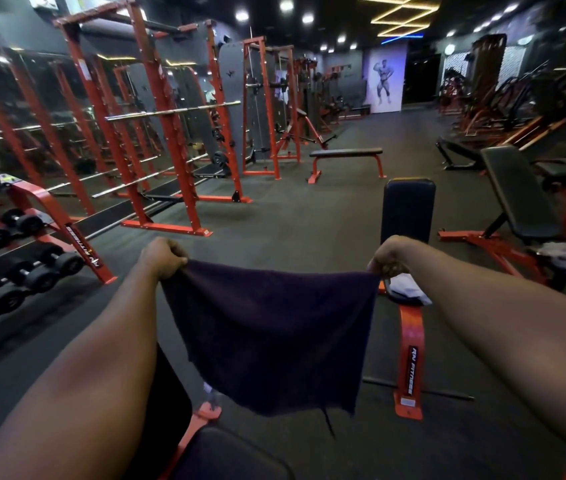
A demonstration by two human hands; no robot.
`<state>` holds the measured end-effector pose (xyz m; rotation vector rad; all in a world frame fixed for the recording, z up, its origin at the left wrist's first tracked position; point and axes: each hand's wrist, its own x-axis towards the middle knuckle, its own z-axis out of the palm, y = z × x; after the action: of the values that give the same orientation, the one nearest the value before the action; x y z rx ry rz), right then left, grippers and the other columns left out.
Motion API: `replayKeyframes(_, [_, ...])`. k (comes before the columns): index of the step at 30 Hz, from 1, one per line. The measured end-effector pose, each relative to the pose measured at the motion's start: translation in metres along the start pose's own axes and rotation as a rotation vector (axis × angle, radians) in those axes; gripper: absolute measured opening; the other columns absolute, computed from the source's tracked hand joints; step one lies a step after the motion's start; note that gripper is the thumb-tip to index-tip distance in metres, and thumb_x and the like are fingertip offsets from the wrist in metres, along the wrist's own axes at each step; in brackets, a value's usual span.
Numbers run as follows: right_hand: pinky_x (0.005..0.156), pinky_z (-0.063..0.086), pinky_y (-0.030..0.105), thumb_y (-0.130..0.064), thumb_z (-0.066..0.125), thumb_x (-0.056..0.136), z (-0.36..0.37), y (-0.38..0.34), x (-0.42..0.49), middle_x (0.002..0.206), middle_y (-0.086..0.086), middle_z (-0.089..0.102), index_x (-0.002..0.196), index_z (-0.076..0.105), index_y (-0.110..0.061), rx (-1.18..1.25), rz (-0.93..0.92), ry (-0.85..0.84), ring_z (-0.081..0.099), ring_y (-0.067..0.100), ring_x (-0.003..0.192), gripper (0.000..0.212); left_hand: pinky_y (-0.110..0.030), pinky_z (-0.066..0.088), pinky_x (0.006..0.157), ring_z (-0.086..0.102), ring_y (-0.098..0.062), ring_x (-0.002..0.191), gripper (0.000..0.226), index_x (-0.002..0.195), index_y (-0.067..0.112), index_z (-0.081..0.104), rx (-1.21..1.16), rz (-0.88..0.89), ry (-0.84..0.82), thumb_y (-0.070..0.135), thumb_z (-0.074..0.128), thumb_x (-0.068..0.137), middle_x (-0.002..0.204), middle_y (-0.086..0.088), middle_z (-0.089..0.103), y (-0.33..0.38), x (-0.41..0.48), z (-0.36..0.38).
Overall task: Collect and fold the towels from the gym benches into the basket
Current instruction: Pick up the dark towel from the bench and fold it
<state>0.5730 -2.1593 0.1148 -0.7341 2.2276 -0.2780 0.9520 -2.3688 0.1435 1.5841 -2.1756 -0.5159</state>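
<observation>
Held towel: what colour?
Dark purple, plain; the towel hangs between both hands. Head view shows it, the only view.

One wide-angle camera on my head faces forward and down, near my left hand point(165, 256) and right hand point(390, 258), dark rubber floor point(274, 216) beyond.

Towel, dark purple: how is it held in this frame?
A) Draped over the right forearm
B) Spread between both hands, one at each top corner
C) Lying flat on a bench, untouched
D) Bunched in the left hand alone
B: the left hand and the right hand each grip a top corner of the towel, which hangs spread out between them.
</observation>
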Motion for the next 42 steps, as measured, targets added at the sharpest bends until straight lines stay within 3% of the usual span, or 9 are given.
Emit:
replayKeyframes(6, [0.093,0.049,0.024,-0.012,0.054,0.089,-0.012,0.022,0.047,0.131,0.007,0.059,0.127,0.061,-0.007,-0.126,-0.024,0.134,0.06,0.02,0.108,0.038,-0.039,0.045,0.099,0.057,-0.022,0.107,0.03,0.103,0.014,0.07,0.037,-0.019,-0.208,-0.005,0.062,0.082,0.107,-0.004,0.063,-0.003,0.002,-0.007])
replayKeyframes(9, [0.039,0.046,0.013,-0.001,0.059,0.085,-0.005,0.014,0.006,0.104,0.013,0.059,0.125,0.056,0.002,0.139,-0.093,0.254,0.056,0.021,0.066,0.041,-0.034,0.048,0.091,0.059,-0.021,0.1,0.026,0.097,0.015,0.072,0.094,-0.046,-0.173,-0.004,0.063,0.081,0.104,-0.004,0.066,-0.006,0.006,-0.005])
replayKeyframes(11, [0.026,0.034,0.013,0.002,0.062,0.082,-0.006,0.014,0.008,0.089,0.013,0.056,0.118,0.058,-0.002,0.334,-0.054,0.362,0.049,0.02,0.058,0.036,-0.03,0.047,0.082,0.059,-0.019,0.09,0.014,0.09,0.013,0.073,0.172,-0.056,-0.09,0.003,0.066,0.082,0.1,-0.006,0.068,-0.005,0.005,-0.003])
replayKeyframes(17, [0.067,0.047,0.029,-0.016,0.07,0.083,-0.004,0.006,0.009,0.1,0.016,0.067,0.101,0.066,0.001,0.348,0.074,0.834,0.066,0.031,0.094,0.025,-0.044,0.049,0.088,0.058,-0.027,0.092,0.016,0.092,0.015,0.06,0.188,-0.116,0.029,0.031,0.058,0.092,0.104,-0.014,0.064,-0.009,0.013,0.002])
replayKeyframes(22, [0.078,0.054,0.036,-0.013,0.073,0.082,-0.01,0.008,0.003,0.105,0.018,0.068,0.104,0.067,0.002,0.402,0.092,0.926,0.066,0.033,0.099,0.028,-0.035,0.053,0.067,0.065,-0.025,0.085,0.046,0.093,0.011,0.065,-0.001,-0.106,-0.417,0.055,0.069,0.079,0.091,-0.008,0.068,0.004,-0.002,-0.004])
replayKeyframes(26, [0.082,0.057,0.042,-0.005,0.071,0.083,-0.014,0.015,0.006,0.107,0.02,0.067,0.107,0.064,0.005,0.457,0.119,0.963,0.066,0.036,0.099,0.027,-0.026,0.038,0.048,0.048,-0.018,0.064,0.044,0.098,0.011,0.057,0.046,-0.157,-0.688,0.016,0.086,0.066,0.084,-0.009,0.058,-0.001,0.001,-0.008])
replayKeyframes(31, [0.083,0.057,0.043,-0.01,0.07,0.083,-0.011,0.019,-0.001,0.094,0.016,0.063,0.099,0.065,0.0,0.552,0.085,0.965,0.066,0.034,0.095,0.02,-0.034,0.043,0.068,0.052,-0.019,0.078,0.024,0.099,0.012,0.061,0.113,-0.065,-0.325,0.009,0.073,0.079,0.092,-0.006,0.057,0.007,0.002,0.007])
replayKeyframes(36, [0.085,0.049,0.04,-0.014,0.052,0.085,-0.008,0.027,-0.005,0.089,0.011,0.056,0.08,0.054,-0.008,0.691,0.022,1.006,0.058,0.032,0.085,0.008,-0.037,0.049,0.089,0.059,-0.027,0.104,0.037,0.116,0.007,0.061,-0.276,-0.059,0.06,0.015,0.073,0.082,0.109,-0.009,0.061,0.003,0.005,0.021])
replayKeyframes(42, [0.071,0.04,0.035,-0.014,0.038,0.091,-0.018,0.023,-0.006,0.09,0.013,0.058,0.085,0.055,-0.007,0.764,-0.121,1.121,0.054,0.032,0.08,0.02,-0.027,0.038,0.065,0.056,-0.021,0.082,0.016,0.092,0.014,0.065,-0.416,0.186,0.336,0.028,0.057,0.093,0.084,-0.003,0.062,0.013,-0.006,0.023])
